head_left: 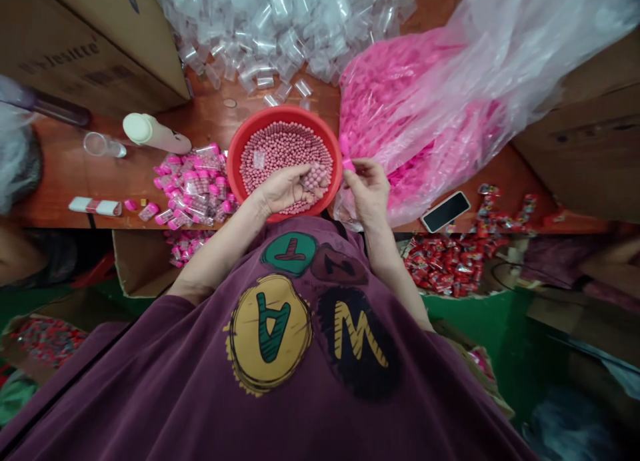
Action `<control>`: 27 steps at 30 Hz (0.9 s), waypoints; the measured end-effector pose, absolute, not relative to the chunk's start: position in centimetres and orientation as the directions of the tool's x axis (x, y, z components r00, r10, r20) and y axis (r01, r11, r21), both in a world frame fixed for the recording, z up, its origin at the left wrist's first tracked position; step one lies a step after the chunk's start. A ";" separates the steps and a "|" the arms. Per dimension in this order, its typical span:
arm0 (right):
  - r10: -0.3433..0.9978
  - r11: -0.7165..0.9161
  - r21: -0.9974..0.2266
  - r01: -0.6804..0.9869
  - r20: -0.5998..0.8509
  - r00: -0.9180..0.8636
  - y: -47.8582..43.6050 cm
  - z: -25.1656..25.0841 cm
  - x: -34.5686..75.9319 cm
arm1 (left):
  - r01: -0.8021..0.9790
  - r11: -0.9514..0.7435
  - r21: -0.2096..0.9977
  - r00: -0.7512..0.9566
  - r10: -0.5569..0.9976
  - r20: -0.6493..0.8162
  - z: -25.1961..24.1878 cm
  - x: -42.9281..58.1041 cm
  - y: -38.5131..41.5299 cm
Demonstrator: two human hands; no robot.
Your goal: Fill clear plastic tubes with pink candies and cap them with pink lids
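A red bowl (234,164) of small pink balls (277,144) stands at the table's front edge. My left hand (286,186) is over the balls inside it, its fingers closed around what looks like a clear tube filled with pink balls (314,176). One clear tube (259,159) lies on the balls. At the bowl's right rim my right hand (370,186) pinches a bright pink cap (348,164). Beside that hand lies a large clear plastic bag (480,81) full of pink caps (390,74). Left of the bowl are piled filled tubes with pink caps (195,184).
Many clear tubes (280,28) heap at the back. Cardboard boxes (90,54) stand left and right. A white bottle (157,134) and a phone (446,211) lie on the table. Red-wrapped pieces (445,264) fill a box below the edge. Other people's limbs show at both sides.
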State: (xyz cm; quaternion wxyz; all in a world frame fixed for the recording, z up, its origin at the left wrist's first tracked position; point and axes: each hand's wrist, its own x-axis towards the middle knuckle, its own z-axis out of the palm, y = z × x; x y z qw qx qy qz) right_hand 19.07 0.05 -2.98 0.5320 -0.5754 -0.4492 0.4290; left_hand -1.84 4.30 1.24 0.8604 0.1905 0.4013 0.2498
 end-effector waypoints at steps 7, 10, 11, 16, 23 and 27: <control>0.996 0.074 -0.977 0.201 0.083 0.035 0.8 -2.3 16.1 | -0.299 0.757 0.581 0.542 0.636 -0.549 1.0 -3.1 4.1; 0.980 0.195 -0.917 0.347 0.195 -0.033 0.7 -2.1 16.4 | -0.301 0.744 0.596 0.520 0.652 -0.551 0.6 -3.6 4.1; 0.976 0.215 -0.894 0.394 0.213 -0.048 0.8 -2.1 16.6 | -0.300 0.745 0.596 0.515 0.652 -0.556 0.5 -3.7 4.0; 0.983 0.126 -0.893 0.432 0.170 0.065 1.4 -2.4 16.4 | -0.343 0.753 0.562 0.492 0.653 -0.576 0.3 -3.6 3.8; 0.995 0.036 -0.951 0.307 0.063 0.076 1.3 -1.6 15.1 | -0.428 0.708 0.561 0.427 0.706 -0.566 -0.2 -2.3 3.1; 0.993 0.059 -0.943 0.328 0.089 0.076 1.2 -1.1 15.2 | -0.447 0.681 0.580 0.422 0.732 -0.535 -0.5 -1.7 2.7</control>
